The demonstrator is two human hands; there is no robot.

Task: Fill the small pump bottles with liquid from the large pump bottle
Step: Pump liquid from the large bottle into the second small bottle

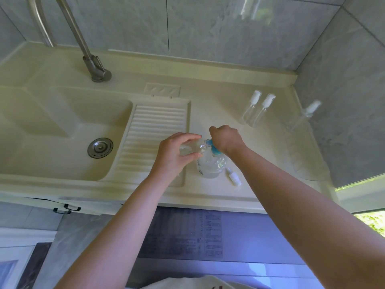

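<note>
Now: left hand (175, 152) grips small bottle (190, 148) tilted, mouth at blue pump nozzle (209, 143); right hand (226, 138) presses pump of large bottle (211, 163) on desk (208, 113). Risk: mouth drifts, liquid spills.

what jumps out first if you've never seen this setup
Two bare arms meet mid-counter: the left hand holds a small clear bottle tilted at the blue pump of the large bottle, which the right hand presses. Two capped small bottles stand behind.
</note>
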